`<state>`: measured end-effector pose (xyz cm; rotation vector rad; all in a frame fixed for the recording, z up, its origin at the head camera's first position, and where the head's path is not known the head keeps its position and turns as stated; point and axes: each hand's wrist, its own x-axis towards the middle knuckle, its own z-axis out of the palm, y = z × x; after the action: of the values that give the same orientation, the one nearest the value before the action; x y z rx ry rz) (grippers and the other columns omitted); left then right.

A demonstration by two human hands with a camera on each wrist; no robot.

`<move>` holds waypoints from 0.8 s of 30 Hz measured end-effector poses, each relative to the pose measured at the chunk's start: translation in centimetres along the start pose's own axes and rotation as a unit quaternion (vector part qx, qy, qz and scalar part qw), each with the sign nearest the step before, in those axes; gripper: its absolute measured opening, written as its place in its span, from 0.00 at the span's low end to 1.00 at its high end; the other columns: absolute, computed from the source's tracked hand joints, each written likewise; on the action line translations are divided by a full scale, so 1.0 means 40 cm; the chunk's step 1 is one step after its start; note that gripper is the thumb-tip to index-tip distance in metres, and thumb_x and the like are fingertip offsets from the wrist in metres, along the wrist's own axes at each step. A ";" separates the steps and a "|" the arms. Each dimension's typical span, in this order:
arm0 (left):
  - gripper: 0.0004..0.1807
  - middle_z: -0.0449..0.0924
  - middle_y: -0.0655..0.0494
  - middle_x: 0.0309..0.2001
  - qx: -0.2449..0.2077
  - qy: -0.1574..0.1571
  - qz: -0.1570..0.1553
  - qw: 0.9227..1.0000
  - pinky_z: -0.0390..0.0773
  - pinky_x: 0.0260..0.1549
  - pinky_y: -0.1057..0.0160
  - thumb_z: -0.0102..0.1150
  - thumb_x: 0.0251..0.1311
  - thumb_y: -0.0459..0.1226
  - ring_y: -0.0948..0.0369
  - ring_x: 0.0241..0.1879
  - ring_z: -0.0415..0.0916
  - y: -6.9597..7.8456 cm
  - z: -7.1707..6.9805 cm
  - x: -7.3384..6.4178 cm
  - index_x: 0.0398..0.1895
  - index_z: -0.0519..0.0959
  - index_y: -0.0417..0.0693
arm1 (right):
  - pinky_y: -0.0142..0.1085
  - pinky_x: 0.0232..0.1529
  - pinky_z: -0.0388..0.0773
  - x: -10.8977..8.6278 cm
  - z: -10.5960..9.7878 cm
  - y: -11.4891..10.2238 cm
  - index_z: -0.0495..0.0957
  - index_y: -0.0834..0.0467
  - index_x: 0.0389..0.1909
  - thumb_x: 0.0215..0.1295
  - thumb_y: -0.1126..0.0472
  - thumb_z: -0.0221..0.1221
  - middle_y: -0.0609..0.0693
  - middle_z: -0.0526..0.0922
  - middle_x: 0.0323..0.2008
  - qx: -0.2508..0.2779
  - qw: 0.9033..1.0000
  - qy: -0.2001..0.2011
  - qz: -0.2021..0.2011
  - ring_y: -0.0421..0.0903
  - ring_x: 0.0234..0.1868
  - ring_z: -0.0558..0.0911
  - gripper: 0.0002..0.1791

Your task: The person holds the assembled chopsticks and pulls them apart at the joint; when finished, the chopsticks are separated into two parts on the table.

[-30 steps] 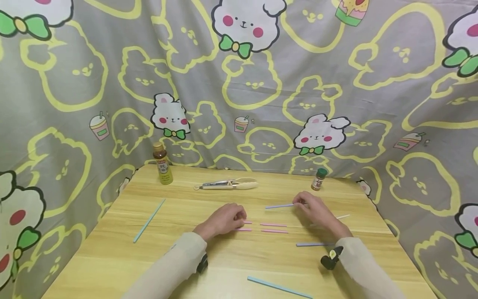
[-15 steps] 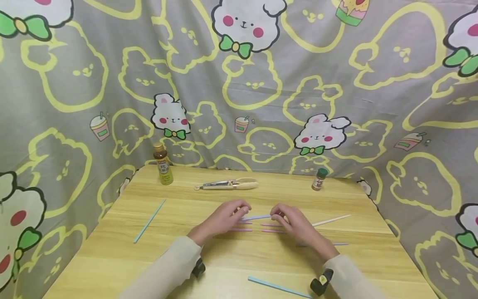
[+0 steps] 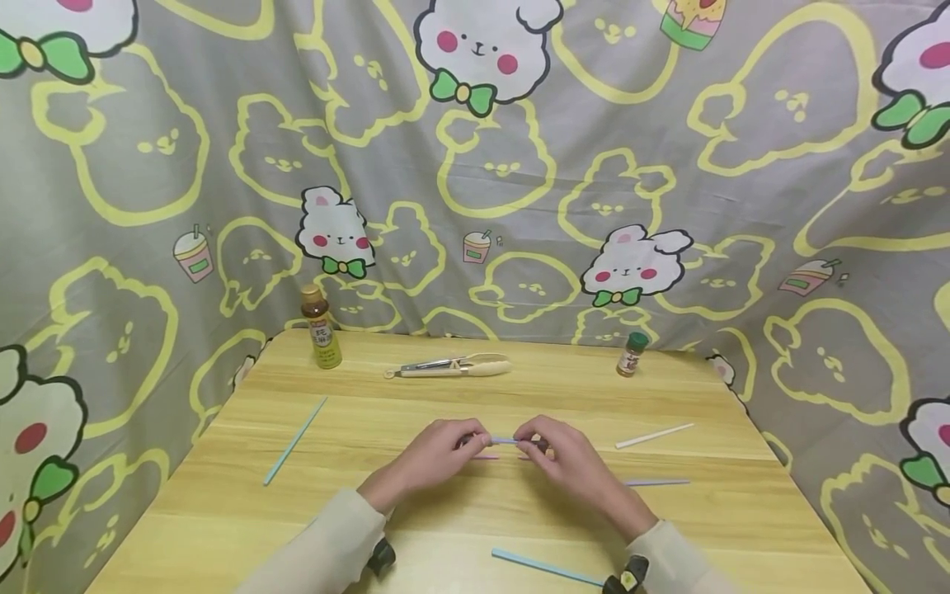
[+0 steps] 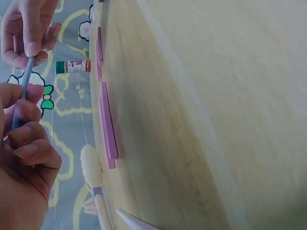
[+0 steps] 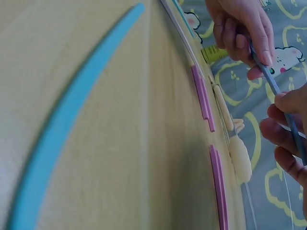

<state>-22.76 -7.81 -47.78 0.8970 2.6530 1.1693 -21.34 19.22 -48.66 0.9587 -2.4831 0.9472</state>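
Observation:
A slim blue-violet chopstick (image 3: 505,440) spans the space between the two hands, raised off the table in both wrist views. My left hand (image 3: 434,452) pinches one end, and my right hand (image 3: 567,452) holds the other with thumb and curled fingers. On the table below lie pink sticks (image 4: 108,124) in two side-by-side pairs, set nearly end to end; in the head view the hands hide most of them. Beside the right wrist, another violet chopstick (image 3: 660,483) is partly covered by the forearm.
Light blue chopsticks lie at the left (image 3: 295,441) and near front (image 3: 545,566), the latter close to the right wrist. A white chopstick (image 3: 655,436) rests at the right. Behind stand a sauce bottle (image 3: 322,330), tongs (image 3: 449,365) and a green-capped jar (image 3: 632,355). Patterned cloth (image 3: 519,198) encloses the table.
My right hand has carried the violet chopstick leftward from the right side to the middle. My left hand has come off the pink sticks and now grips the chopstick's other end.

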 end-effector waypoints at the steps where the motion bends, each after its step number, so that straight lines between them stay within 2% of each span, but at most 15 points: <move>1: 0.20 0.77 0.66 0.27 0.004 0.000 -0.001 1.000 0.68 0.26 0.68 0.51 0.86 0.51 0.69 0.23 0.64 0.000 -0.001 -0.004 0.51 0.88 0.49 | 0.31 0.37 0.85 -0.001 0.004 -0.003 0.86 0.51 0.46 0.73 0.65 0.70 0.42 0.90 0.42 0.004 1.000 0.003 -0.002 0.31 0.37 0.83 0.07; 6: 0.15 0.84 0.68 0.35 0.018 0.005 0.002 1.000 0.68 0.24 0.68 0.55 0.84 0.49 0.69 0.24 0.65 0.003 -0.002 -0.017 0.52 0.88 0.53 | 0.28 0.32 0.81 -0.006 0.018 -0.013 0.86 0.51 0.47 0.71 0.67 0.71 0.43 0.89 0.42 0.016 1.000 0.002 -0.001 0.29 0.33 0.77 0.09; 10: 0.13 0.87 0.68 0.40 0.034 0.015 0.008 0.999 0.69 0.25 0.68 0.58 0.82 0.49 0.70 0.24 0.66 0.005 -0.001 -0.024 0.51 0.88 0.55 | 0.28 0.32 0.80 -0.007 0.021 -0.023 0.86 0.50 0.47 0.73 0.63 0.70 0.41 0.87 0.41 0.032 0.999 -0.009 0.036 0.30 0.32 0.76 0.07; 13: 0.11 0.86 0.69 0.40 0.046 0.021 0.006 0.999 0.71 0.26 0.68 0.60 0.81 0.48 0.71 0.25 0.69 0.006 -0.002 -0.028 0.52 0.88 0.57 | 0.29 0.34 0.79 -0.010 0.024 -0.022 0.86 0.50 0.46 0.76 0.58 0.69 0.39 0.86 0.40 0.035 0.997 -0.010 0.068 0.31 0.32 0.75 0.03; 16: 0.09 0.87 0.68 0.40 0.061 0.024 0.007 0.998 0.74 0.29 0.68 0.62 0.80 0.45 0.71 0.29 0.72 0.008 -0.003 -0.031 0.53 0.88 0.57 | 0.29 0.35 0.79 -0.014 0.028 -0.017 0.85 0.50 0.45 0.78 0.54 0.67 0.38 0.86 0.39 0.030 0.996 -0.009 0.079 0.31 0.33 0.76 0.04; 20: 0.08 0.88 0.66 0.41 0.092 0.036 0.011 0.995 0.75 0.34 0.67 0.64 0.79 0.43 0.71 0.33 0.74 0.006 -0.008 -0.033 0.52 0.89 0.57 | 0.29 0.37 0.81 -0.020 0.026 -0.008 0.84 0.50 0.44 0.80 0.54 0.65 0.37 0.85 0.39 0.032 0.996 -0.009 0.087 0.31 0.35 0.78 0.05; 24: 0.08 0.89 0.66 0.41 0.118 0.053 0.008 0.992 0.78 0.36 0.65 0.63 0.79 0.44 0.70 0.36 0.77 -0.006 -0.024 -0.031 0.52 0.89 0.58 | 0.30 0.38 0.82 -0.025 0.009 0.013 0.84 0.49 0.45 0.80 0.53 0.65 0.36 0.84 0.40 0.033 0.992 -0.003 0.123 0.31 0.36 0.79 0.05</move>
<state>-22.16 -9.25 -47.47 0.9145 2.9220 0.9436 -20.98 19.75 -49.66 0.6840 -2.6343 1.1083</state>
